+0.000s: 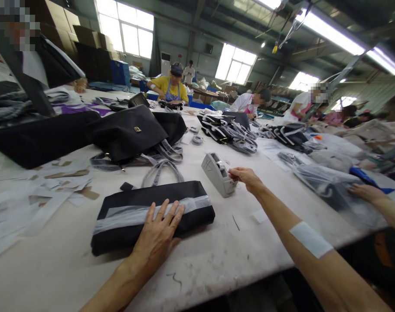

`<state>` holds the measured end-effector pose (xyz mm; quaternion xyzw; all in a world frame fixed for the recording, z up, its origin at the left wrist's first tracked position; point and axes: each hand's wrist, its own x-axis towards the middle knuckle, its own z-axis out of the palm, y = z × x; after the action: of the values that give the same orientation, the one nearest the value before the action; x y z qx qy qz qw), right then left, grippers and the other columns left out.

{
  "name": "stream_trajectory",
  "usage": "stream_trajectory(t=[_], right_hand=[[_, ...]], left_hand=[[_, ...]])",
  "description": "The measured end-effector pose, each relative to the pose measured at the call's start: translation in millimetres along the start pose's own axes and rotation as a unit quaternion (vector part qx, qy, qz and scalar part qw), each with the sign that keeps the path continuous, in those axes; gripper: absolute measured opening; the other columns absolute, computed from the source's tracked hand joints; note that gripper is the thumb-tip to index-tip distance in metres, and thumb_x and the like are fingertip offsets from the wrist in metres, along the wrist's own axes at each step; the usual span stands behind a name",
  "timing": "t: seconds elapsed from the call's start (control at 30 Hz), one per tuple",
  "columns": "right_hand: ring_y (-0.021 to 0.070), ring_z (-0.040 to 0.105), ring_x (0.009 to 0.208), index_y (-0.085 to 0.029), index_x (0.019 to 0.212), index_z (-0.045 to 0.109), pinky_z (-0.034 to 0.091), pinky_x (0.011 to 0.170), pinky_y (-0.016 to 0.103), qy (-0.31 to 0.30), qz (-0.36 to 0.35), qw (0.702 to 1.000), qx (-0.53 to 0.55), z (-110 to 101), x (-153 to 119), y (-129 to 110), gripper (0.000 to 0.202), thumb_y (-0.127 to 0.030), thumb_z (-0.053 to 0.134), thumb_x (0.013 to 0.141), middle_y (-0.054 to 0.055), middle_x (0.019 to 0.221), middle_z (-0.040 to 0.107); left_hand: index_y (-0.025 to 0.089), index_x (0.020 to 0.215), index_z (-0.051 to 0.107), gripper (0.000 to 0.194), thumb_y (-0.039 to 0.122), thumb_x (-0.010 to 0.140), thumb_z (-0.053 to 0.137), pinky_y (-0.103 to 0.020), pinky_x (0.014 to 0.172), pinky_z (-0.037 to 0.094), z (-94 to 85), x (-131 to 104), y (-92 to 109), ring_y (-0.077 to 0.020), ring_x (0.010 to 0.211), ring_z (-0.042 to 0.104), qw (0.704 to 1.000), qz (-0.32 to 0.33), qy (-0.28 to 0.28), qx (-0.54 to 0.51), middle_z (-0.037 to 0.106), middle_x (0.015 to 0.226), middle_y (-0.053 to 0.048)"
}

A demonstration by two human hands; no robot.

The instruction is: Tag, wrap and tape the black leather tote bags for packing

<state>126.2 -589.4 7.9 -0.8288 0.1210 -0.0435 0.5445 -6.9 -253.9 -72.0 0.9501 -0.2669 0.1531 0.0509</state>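
A folded black bag (132, 197) lies on the worktable (210, 264) in front of me, with a band of whitish, translucent wrapping (119, 217) across its top. My left hand (161, 227) rests flat on the band and the bag, fingers spread. Looped handles (163, 171) in clear wrap stick out behind the bag. To its right stands a grey tape dispenser (213, 175). My right hand (247, 178) pinches at the dispenser's front end, thumb and finger together on the tape; the strip itself is barely visible. A pale patch (310, 239) sits on my right forearm.
More black bags (132, 130) lie at the back left, above scattered paper scraps (37, 195). Strapped bags (228, 132) are piled farther back. At right, another person's hand (368, 190) touches a plastic-covered bag (327, 180). Several people work around the table.
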Motion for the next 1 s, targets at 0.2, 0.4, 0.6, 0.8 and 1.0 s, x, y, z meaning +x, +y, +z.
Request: stream_trajectory(t=[0.2,0.4,0.6,0.8,1.0], right_hand=[[0.0133,0.051,0.059,-0.016,0.071,0.067,0.042,0.058,0.025,0.062,-0.023,0.998,-0.011,-22.9,-34.1,15.0,0.038,-0.052,0.070,0.061,0.002,0.064,0.061],[0.0151,0.052,0.056,-0.015,0.062,0.066,0.042,0.056,0.027,0.039,0.056,0.992,-0.110,-32.7,-40.4,54.1,0.034,-0.048,0.067,0.058,0.007,0.062,0.062],[0.0160,0.046,0.049,-0.017,0.043,0.058,0.034,0.049,0.028,0.031,0.102,0.971,-0.212,-55.1,-43.8,66.9,0.024,-0.036,0.069,0.052,0.004,0.044,0.052],[0.0167,0.053,0.064,-0.015,0.068,0.068,0.044,0.064,0.028,-0.097,0.046,0.987,-0.119,-36.1,-82.7,28.6,0.039,-0.054,0.071,0.064,0.005,0.067,0.062],[0.0128,0.053,0.061,-0.016,0.071,0.067,0.042,0.059,0.024,-0.354,-0.027,0.930,-0.096,72.0,-99.2,-62.5,0.035,-0.050,0.070,0.074,0.002,0.064,0.062]], left_hand=[[0.026,0.144,0.044,0.076,0.054,0.078,0.069,-0.061,0.112,0.030,-2.1,-0.9,1.1,-0.0351,0.137,0.039,1.000,-0.005,-0.002,-0.019,0.043,0.149,-0.006],[0.025,0.146,0.039,0.078,0.053,0.080,0.068,-0.062,0.113,0.029,-6.6,-0.3,3.1,-0.0347,0.139,0.036,1.000,-0.001,-0.029,-0.011,0.041,0.151,-0.008],[0.024,0.147,0.037,0.076,0.052,0.082,0.066,-0.062,0.112,0.028,-6.9,-1.4,2.1,-0.0355,0.139,0.035,0.999,-0.003,-0.032,-0.008,0.040,0.151,-0.010],[0.022,0.147,0.035,0.077,0.048,0.082,0.067,-0.064,0.112,0.027,-7.4,-0.8,3.2,-0.0359,0.139,0.034,0.999,0.004,-0.040,-0.024,0.038,0.152,-0.009],[0.021,0.148,0.034,0.075,0.047,0.084,0.064,-0.064,0.112,0.026,-7.1,-1.4,3.5,-0.0362,0.139,0.034,0.999,0.004,-0.041,-0.015,0.038,0.152,-0.010]])
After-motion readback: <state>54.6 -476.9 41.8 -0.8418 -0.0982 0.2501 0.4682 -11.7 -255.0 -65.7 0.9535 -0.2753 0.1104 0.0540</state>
